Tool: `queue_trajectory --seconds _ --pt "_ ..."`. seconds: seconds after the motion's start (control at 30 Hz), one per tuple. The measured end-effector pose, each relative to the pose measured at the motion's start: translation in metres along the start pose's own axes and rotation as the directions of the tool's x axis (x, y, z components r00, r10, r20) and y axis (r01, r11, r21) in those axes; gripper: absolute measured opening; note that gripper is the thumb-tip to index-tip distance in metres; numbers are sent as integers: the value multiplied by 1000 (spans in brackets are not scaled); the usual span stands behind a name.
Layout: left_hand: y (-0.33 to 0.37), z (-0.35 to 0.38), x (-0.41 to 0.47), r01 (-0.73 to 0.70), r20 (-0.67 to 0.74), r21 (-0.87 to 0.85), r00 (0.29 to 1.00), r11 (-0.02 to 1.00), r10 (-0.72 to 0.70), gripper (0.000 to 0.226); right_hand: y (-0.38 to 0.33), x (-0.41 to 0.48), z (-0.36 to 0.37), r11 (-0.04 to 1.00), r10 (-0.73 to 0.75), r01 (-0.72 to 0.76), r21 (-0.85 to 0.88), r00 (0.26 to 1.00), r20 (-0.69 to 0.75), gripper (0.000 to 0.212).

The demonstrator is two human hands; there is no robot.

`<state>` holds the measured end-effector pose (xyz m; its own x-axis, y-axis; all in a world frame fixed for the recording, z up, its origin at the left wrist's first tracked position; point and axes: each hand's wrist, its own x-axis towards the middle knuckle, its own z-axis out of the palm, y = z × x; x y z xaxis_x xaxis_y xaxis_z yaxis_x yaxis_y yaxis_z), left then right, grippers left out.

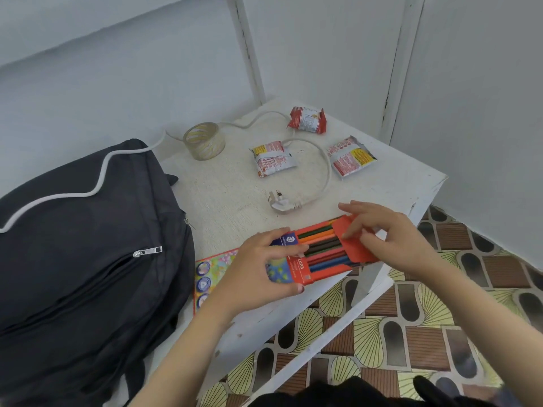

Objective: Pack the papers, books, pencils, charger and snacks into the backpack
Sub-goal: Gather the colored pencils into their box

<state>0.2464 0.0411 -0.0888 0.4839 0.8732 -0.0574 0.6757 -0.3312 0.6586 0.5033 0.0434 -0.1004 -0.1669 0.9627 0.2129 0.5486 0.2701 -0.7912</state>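
Two hands on the red cardboard pencil box (302, 268), lying lower-left to upper-right: left hand (258, 268) grips its closed end, right hand (393, 239) pinches the open flap (360, 249).

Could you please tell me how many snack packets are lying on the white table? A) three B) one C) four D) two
A: three red-and-white packets lie apart on the table: the far packet, the middle packet and the right packet.
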Motion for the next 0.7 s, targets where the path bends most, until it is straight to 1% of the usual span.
queue_trajectory --seconds 0.07,0.17,0.27,0.37,0.5,0.7 --pt "-3 -6 4 -15 19 17 1000 1000 15 57 0 0 -7 1000 -6 5 9 996 88 27" --pt "-7 -9 7 -33 9 58 999 998 33 54 1 -1 -15 1000 -16 18 -13 985 172 27" --pt "-8 -14 7 -12 15 98 1000 995 10 51 1 -4 -22 998 -8 25 -61 965 263 37" --pt "-9 -18 6 12 60 134 998 991 -21 54 0 -5 -26 991 25 22 -132 939 343 54" --pt "-16 -14 6 2 10 100 1000 995 -3 59 -5 -4 -26 982 25 42 -185 937 348 56" --pt "-19 -11 4 -28 -80 31 996 999 31 49 -9 0 -21 972 7 74 -222 939 345 54"
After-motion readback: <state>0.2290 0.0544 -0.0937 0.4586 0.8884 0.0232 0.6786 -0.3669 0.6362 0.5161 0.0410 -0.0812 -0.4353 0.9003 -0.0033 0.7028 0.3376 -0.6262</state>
